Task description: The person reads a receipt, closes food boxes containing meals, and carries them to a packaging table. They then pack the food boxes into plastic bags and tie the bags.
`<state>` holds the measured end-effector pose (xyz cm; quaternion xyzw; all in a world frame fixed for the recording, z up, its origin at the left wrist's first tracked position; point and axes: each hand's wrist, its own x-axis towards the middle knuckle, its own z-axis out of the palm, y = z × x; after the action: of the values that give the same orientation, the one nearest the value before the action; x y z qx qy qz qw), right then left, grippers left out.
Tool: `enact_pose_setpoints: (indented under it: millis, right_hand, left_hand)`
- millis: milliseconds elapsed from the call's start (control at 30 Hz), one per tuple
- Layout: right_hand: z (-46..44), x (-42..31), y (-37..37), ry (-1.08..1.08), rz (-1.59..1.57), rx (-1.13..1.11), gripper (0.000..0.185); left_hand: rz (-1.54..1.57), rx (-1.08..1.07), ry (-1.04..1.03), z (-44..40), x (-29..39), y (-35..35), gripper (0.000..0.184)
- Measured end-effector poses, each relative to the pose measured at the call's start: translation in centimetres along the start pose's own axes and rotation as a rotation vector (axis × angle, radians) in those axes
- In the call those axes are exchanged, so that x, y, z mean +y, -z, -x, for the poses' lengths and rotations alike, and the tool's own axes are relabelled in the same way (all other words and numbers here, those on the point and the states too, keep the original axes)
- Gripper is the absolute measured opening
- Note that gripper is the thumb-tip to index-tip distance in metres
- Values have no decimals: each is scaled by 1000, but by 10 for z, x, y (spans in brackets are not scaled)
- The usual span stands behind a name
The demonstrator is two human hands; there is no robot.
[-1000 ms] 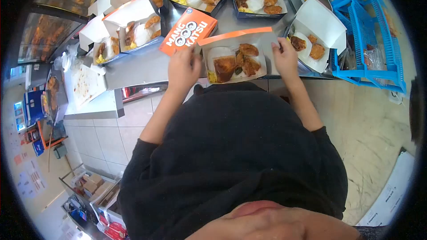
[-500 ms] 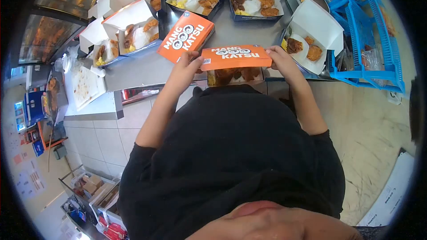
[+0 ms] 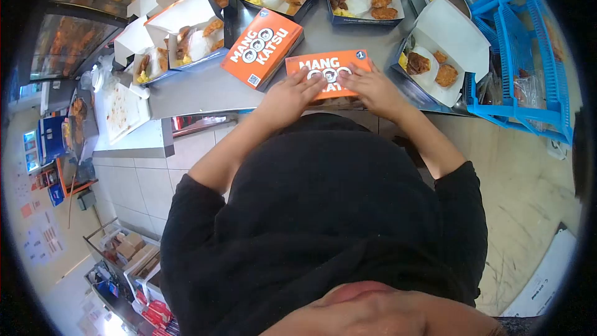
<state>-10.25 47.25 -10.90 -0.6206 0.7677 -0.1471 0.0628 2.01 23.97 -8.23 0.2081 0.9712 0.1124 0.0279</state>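
Note:
An orange meal box [image 3: 323,62] with "Mang Katsu" lettering lies at the front edge of the metal counter, its lid down over the food. My left hand [image 3: 293,95] rests on the left part of the lid with fingers stretched out. Flat on the right part lies my right hand [image 3: 375,90], its fingers spread toward the middle. Part of the printing is hidden under both hands. Just to the left sits a second orange meal box [image 3: 262,48], shut and turned at an angle.
Open meal boxes with rice and fried pieces stand behind and beside, including one at the right [image 3: 435,65] and one at the back [image 3: 364,9]. A blue plastic basket [image 3: 516,56] is at far right. A white tray [image 3: 124,112] lies left.
The lid of the front box has come down over its food. My hands have gone from holding the lid's edges to lying flat on top of it.

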Motion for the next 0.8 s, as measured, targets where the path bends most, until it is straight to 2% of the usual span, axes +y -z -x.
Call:
enact_pose_setpoints:
  millis: [100,167,233,300,333,367,433,500,567,633,700,733,767,800]
  right_hand:
    - [0,-3,10,18,25,-43,64]
    - [3,-19,18,-88,-140,-149,73]
    - [-19,-28,34,-120,-27,-115,79]
    - [-39,-37,35,-162,78,-82,84]
    - [-49,-34,32,-185,74,-119,89]
    - [-58,-33,31,-210,68,-154,94]
    - [-56,-27,39,-209,-11,-187,93]
    - [-48,-18,57,-206,-79,-221,93]
    - [-40,-16,87,-170,-180,-276,89]
    - [-53,-24,118,-137,-127,-228,88]
    - [-70,-31,122,-113,-84,-164,87]
    - [-85,-31,120,-92,-45,-58,86]
    - [-101,-31,118,-71,-5,47,86]
    - [-118,-31,111,-56,12,61,86]
  left_hand:
    - [110,16,-38,-1,0,10,51]
    - [85,81,-76,11,2,5,48]
    - [52,158,-109,18,-5,3,45]
    - [464,218,134,27,-19,4,49]
    - [231,390,282,31,-23,1,51]
    - [222,402,285,34,-27,-3,51]
    - [-67,442,576,42,-37,-11,55]
    - [-91,463,508,53,-53,-12,54]
    - [78,305,317,59,-65,-8,53]
    - [147,290,285,56,-68,0,54]
    - [169,361,191,48,-77,1,45]
    - [164,362,182,48,-79,2,45]
    - [125,450,238,49,-80,1,37]
    - [89,539,295,50,-78,-1,30]
